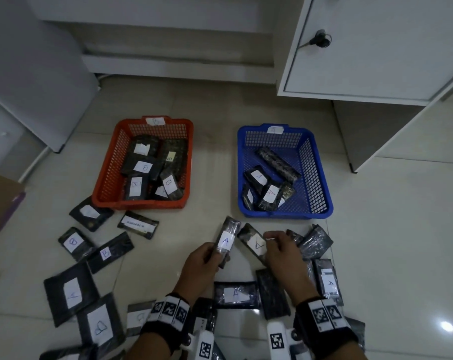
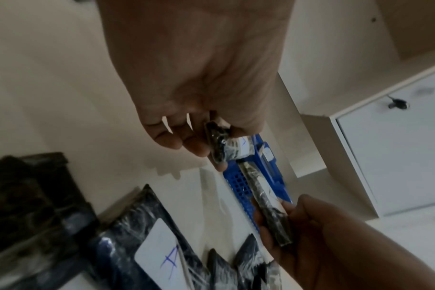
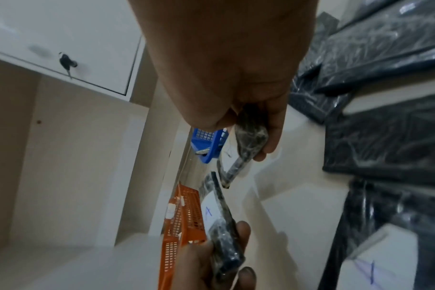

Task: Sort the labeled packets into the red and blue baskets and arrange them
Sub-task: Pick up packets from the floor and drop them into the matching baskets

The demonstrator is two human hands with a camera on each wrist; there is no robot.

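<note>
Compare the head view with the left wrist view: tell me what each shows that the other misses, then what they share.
Only the head view shows the red basket holding B-labeled packets, and B packets loose on the floor at left. Only the left wrist view shows the left hand's fingers from below, curled round their packet's end. Both show the blue basket, the left hand and right hand each gripping a packet, and the keyed cabinet door.

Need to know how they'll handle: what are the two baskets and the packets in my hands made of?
Red basket and blue basket: likely rigid moulded plastic, going by the mesh walls. Left-hand packet and right-hand packet: dark contents in glossy, crinkly film, probably plastic; white labels look like paper.
</note>
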